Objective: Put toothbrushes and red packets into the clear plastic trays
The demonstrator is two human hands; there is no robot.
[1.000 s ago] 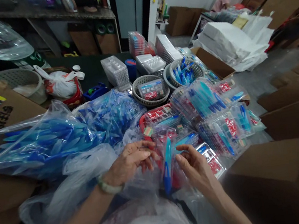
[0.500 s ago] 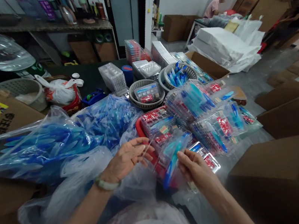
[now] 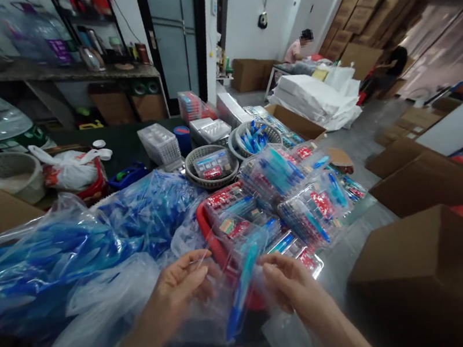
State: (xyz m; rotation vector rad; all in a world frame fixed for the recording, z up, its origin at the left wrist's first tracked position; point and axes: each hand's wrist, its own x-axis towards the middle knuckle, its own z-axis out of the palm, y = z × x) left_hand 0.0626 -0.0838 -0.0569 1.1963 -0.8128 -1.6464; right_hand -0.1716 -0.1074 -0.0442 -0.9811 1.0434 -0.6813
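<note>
Plainly, crowding is the main hazard on the table (image 3: pixel 121 141), where soft plastic and slick packs press around the red basket (image 3: pixel 205 224). Left of that basket, the big clear bag of blue pieces (image 3: pixel 50 249) spreads wide; its loose folds reach the left forearm, so a sleeve or bracelet could snag them and drag pieces along. Right of the basket and nearer the body, the cardboard box (image 3: pixel 404 263) stands close to the right forearm, and an elbow swung outward could knock it.

Just right of the basket, the piled clear packs (image 3: pixel 317 213) lean at uneven angles; their smooth plastic faces could slide if the heap is nudged. Inside the basket, more filled packs (image 3: pixel 227 200) overlap loosely, so one bumped corner might shift the rest.

At the basket's near side, both hands are raised with fingers curled. The left hand (image 3: pixel 189 280) has thumb and fingertips drawn close near thin clear film; the right hand (image 3: pixel 292 281) is bent likewise, near the film's other side. Blur hides whether either grip truly pinches anything, so I cannot tell.

Between them, in front of the basket, the blue pen-shaped piece (image 3: pixel 243 283) slants, apparently within clear film. Should that film slip or tear, likely from uneven pulling, the piece could drop out.
</note>
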